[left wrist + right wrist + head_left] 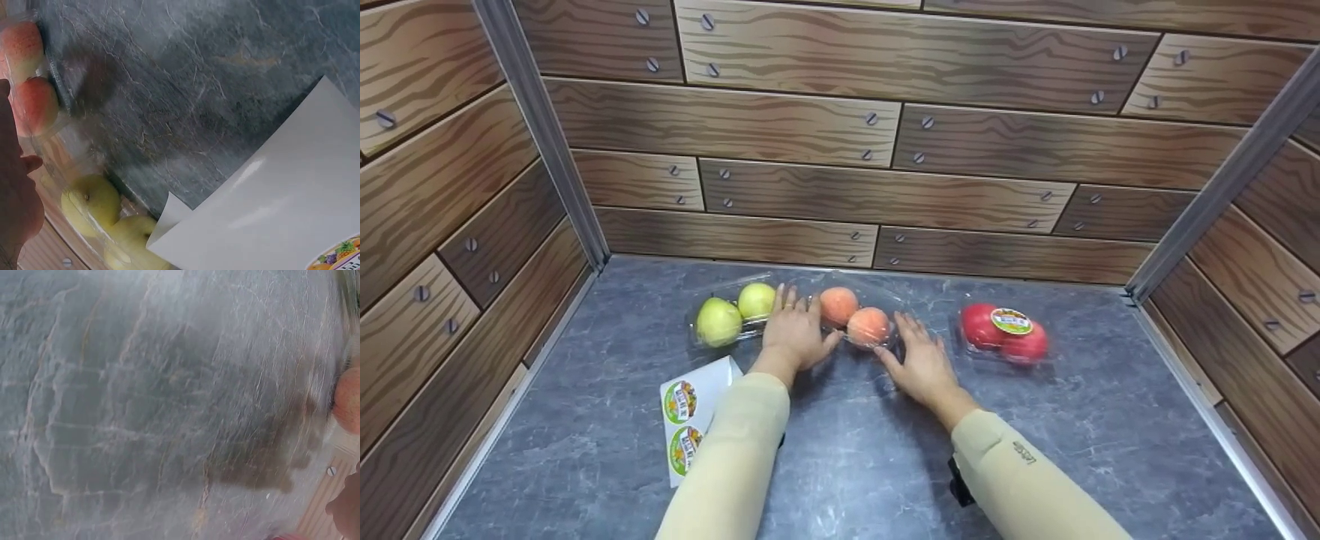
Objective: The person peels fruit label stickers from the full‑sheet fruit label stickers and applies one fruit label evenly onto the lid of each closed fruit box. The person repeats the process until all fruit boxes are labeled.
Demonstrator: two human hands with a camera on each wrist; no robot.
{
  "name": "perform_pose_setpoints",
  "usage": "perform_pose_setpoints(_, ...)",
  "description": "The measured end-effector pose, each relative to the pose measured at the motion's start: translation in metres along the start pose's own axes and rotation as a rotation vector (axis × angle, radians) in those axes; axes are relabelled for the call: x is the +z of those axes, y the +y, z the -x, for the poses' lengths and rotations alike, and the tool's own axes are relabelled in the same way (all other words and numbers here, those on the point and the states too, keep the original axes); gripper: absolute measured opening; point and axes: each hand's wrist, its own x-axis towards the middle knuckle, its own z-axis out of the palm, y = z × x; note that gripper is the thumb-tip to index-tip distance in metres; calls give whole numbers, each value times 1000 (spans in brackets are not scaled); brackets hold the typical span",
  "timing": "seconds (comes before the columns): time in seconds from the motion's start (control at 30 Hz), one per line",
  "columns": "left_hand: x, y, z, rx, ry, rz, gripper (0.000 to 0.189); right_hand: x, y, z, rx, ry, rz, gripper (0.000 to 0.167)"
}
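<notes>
Two peaches (838, 306) lie in a clear plastic box between my hands in the head view. My left hand (795, 336), fingers extended, is at the box's left side, beside the neighbouring box of green pears (719, 322). At the right side of the peach box my right hand (924, 365) has its fingers spread, fingertips at or near the plastic. The left wrist view shows both peaches (35, 106) and the pears (91, 203). In the right wrist view, one peach (347, 400) and part of the right hand (346, 503) appear at the edge.
A clear box of red fruit (982, 327), with a round label (1011, 321) on top, sits to the right. A white sticker sheet (712, 382) lies partly under the left forearm. Wood-patterned walls (780, 240) enclose the grey marbled table (855, 465).
</notes>
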Motion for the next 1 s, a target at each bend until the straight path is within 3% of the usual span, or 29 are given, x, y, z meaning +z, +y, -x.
perform_pose_setpoints(0.33,0,10,20,38,104,-29,81,-4,5,6,-22,5,-18,75)
perform_pose_setpoints(0.6,10,20,38,50,174,-3,78,-4,14,15,-52,35,-14,75)
perform_pose_setpoints(1.0,17,32,65,30,188,12,80,-3,18,31,-62,23,14,75)
